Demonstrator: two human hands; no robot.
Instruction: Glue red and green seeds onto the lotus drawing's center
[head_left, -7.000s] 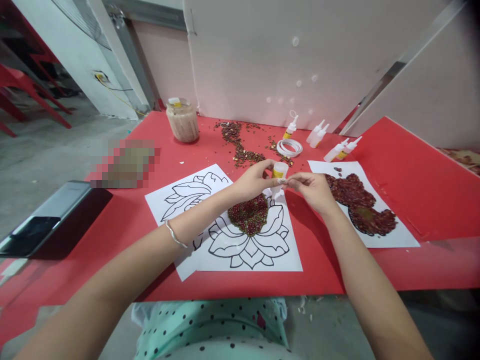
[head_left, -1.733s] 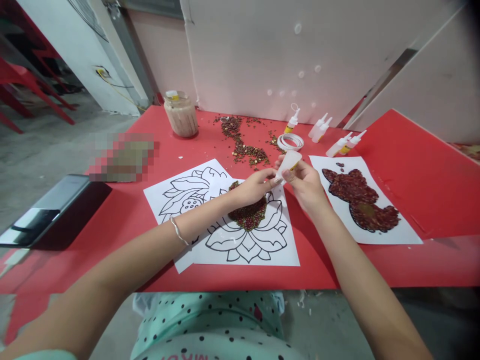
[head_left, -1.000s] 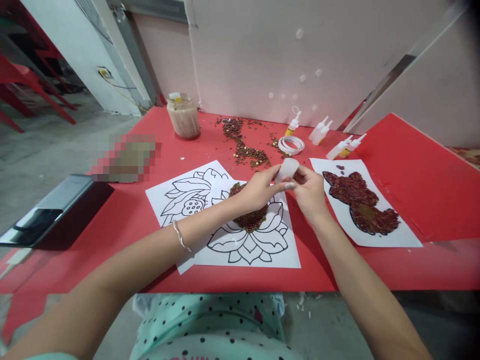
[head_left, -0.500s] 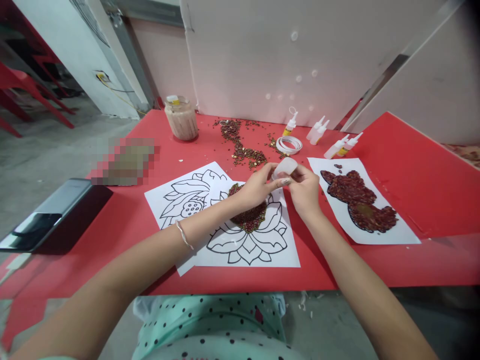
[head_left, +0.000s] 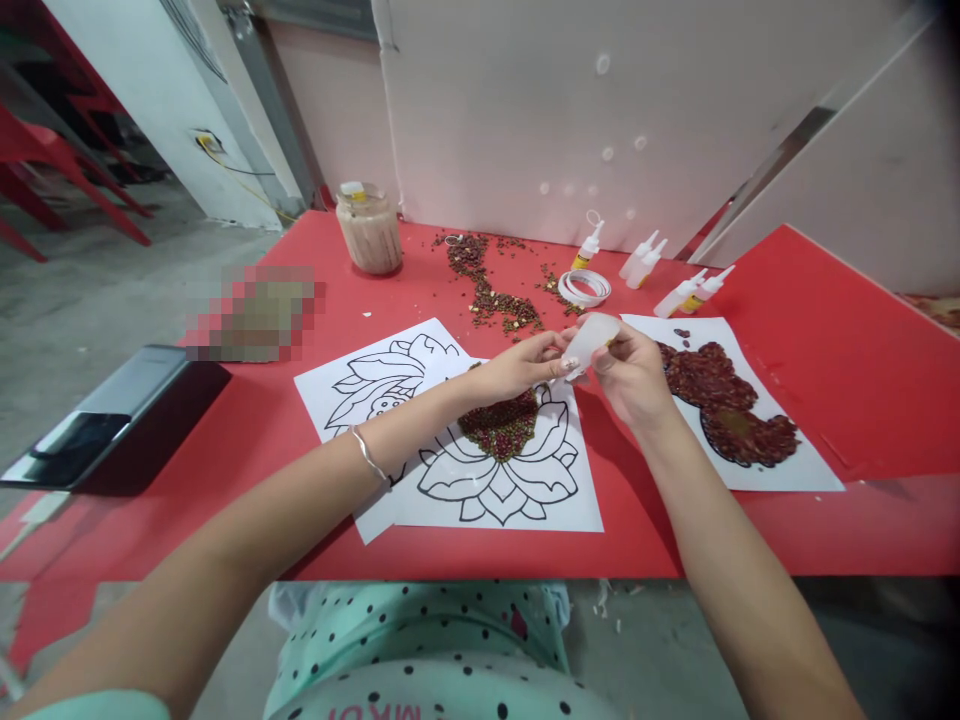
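Observation:
A small whitish translucent bottle (head_left: 592, 342) is held between both hands above the upper right corner of the flower drawing. My right hand (head_left: 636, 375) has its fingers wrapped round the bottle's right side. From the left, my left hand (head_left: 525, 367) pinches its lower end with thumb and fingers. Below the hands lies a paper with a black flower outline (head_left: 499, 500), its centre covered by red and green beans (head_left: 501, 425). A second flower drawing (head_left: 360, 370) is partly under it, crossed by my left forearm.
Loose beans (head_left: 502, 305), a white tape roll (head_left: 583, 289), a jar (head_left: 370, 232) and several small bottles stand or lie at the back. A bean-covered paper (head_left: 795, 475) is at the right. A phone (head_left: 120, 420) stands at the left.
Both hands have shifted slightly right with the bottle, and more of its body now shows. The camera view has moved a little.

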